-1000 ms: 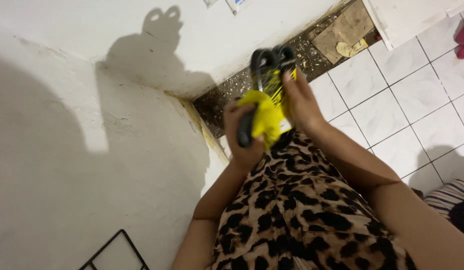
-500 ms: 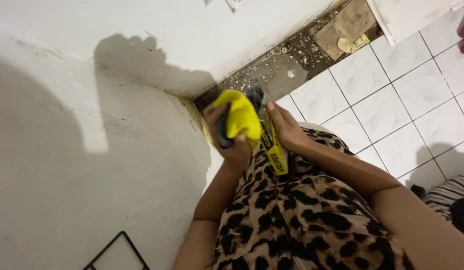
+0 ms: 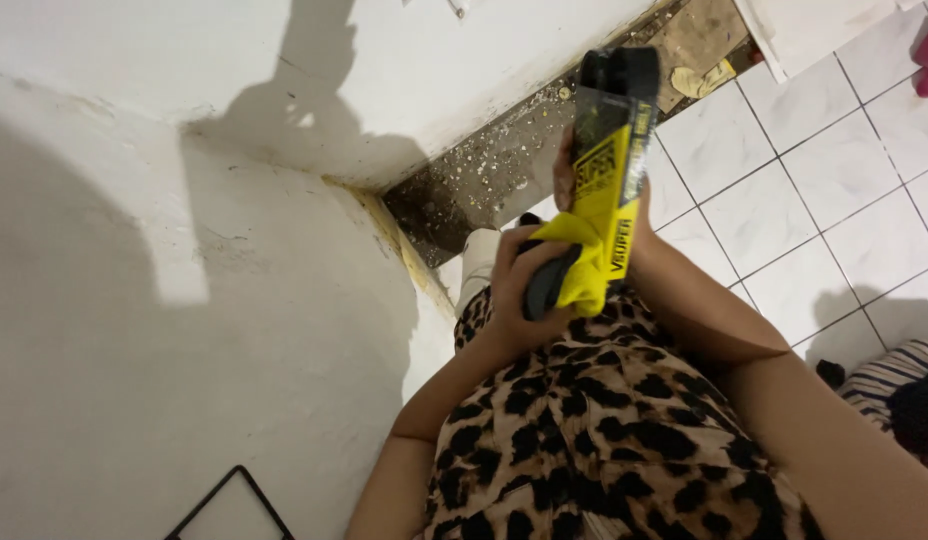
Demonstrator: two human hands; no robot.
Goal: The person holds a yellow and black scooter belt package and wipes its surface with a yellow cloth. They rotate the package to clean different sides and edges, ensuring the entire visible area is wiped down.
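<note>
A long yellow-and-black package, flat and narrow with dark print on its yellow face, stands nearly upright above the lap, its black top end tilted slightly to the right and its lower end crumpled. A dark rounded handle sits just beside that lower end, partly wrapped by the yellow material, over the leopard-print fabric.

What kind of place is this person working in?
Probably a room in a home under repair. White floor tiles stop at a bare strip of rough, debris-strewn floor along a marked white wall. The left hand and right hand hold a yellow and black package.
</note>
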